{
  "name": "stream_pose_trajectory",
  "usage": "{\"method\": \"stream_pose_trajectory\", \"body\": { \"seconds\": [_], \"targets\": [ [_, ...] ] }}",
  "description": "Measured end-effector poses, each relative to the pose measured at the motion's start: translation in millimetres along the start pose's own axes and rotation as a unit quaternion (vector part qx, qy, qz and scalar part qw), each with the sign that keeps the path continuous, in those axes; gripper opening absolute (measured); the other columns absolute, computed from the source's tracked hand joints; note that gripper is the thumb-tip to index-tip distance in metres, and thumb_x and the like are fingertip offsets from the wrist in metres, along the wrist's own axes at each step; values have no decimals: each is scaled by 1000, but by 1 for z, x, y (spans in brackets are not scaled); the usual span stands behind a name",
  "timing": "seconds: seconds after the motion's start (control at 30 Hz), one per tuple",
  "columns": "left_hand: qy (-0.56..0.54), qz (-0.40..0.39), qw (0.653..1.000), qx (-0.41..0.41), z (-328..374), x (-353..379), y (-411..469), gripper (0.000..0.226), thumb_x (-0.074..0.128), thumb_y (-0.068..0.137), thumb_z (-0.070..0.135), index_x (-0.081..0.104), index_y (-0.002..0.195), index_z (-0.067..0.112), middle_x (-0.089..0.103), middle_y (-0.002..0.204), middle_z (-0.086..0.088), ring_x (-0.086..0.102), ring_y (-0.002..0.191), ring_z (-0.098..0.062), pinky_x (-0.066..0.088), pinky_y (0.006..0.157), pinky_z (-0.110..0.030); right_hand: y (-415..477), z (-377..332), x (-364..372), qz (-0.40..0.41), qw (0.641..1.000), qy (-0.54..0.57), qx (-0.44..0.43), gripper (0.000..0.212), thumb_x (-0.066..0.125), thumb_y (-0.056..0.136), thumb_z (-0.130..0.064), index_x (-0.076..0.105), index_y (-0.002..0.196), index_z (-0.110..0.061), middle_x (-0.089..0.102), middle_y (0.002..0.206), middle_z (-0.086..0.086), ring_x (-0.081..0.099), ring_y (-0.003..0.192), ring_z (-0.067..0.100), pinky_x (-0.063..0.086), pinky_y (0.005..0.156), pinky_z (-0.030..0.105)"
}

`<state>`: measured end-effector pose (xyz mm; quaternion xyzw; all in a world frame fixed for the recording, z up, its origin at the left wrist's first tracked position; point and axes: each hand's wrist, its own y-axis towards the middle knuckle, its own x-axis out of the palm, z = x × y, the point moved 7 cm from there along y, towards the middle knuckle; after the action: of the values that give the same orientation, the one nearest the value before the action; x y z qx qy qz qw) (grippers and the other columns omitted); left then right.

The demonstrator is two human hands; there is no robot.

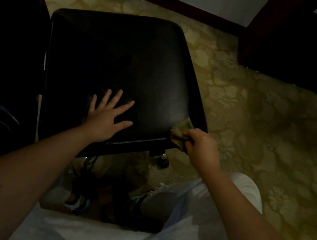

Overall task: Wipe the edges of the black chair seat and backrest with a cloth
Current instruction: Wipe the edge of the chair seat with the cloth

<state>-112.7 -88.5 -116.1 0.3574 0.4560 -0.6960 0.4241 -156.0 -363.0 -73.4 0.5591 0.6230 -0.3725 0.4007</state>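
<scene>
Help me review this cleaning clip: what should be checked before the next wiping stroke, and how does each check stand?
1. Cloth gripped in right hand: ok.
2. Cloth touching chair seat at its near right corner: ok.
3. Left hand flat on seat, bracing it: ok.
4. Near edge free for the stroke: not ok, left forearm crosses it.
5. Far edge already wiped: cannot tell.
</scene>
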Motion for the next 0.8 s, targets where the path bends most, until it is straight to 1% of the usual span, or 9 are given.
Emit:
{"method": "stream_pose_trajectory", "body": {
  "seconds": [0.1,0.23,0.3,0.4,0.53,0.67,0.8],
  "targets": [
    [-7,7,1000,3,1,-1,0,66,40,96,64,10,152,52,-15,165,8,-22,150,-19,-19,117,-47,3,12,-5,16,1000,2,15,24,66,81,-3,73,103,-11,68,94,7,64,88,29,51,73,38],
    [-6,12,1000,6,1,0,-1,65,40,96,63,9,152,51,-16,165,8,-22,150,-19,-19,117,-46,-1,6,0,52,998,10,40,20,64,80,-1,72,96,-8,67,88,9,62,83,29,51,69,39],
    [-4,8,1000,5,0,1,-1,65,38,96,64,8,152,51,-17,165,8,-23,150,-18,-20,116,-46,-5,-4,3,49,998,11,31,18,62,79,0,72,92,-8,66,86,7,61,81,28,50,66,39],
    [0,6,1000,6,-1,0,-1,65,37,96,65,7,152,52,-17,165,8,-23,150,-18,-20,116,-46,-8,-19,7,23,1000,-9,-11,18,62,78,-1,71,90,-10,64,84,6,59,79,27,48,63,39],
    [-4,1,1000,15,-1,-2,-1,65,37,96,64,8,152,51,-17,165,7,-23,150,-18,-21,116,-45,-3,-12,1,-14,997,-51,-59,24,67,78,-2,73,100,-12,67,90,6,60,83,29,51,65,39],
    [-15,7,1000,17,0,-2,-3,65,40,96,63,10,153,50,-15,165,6,-22,150,-19,-21,116,-46,0,2,-4,11,997,-54,-44,29,69,75,1,74,99,-13,70,92,5,61,82,30,51,65,38],
    [-17,7,1000,15,0,-2,-3,65,40,96,63,10,153,50,-16,165,7,-23,150,-18,-21,116,-46,-6,-11,6,30,998,-45,-28,25,68,73,4,75,92,-10,70,89,5,59,77,29,51,60,39]
  ]
}}
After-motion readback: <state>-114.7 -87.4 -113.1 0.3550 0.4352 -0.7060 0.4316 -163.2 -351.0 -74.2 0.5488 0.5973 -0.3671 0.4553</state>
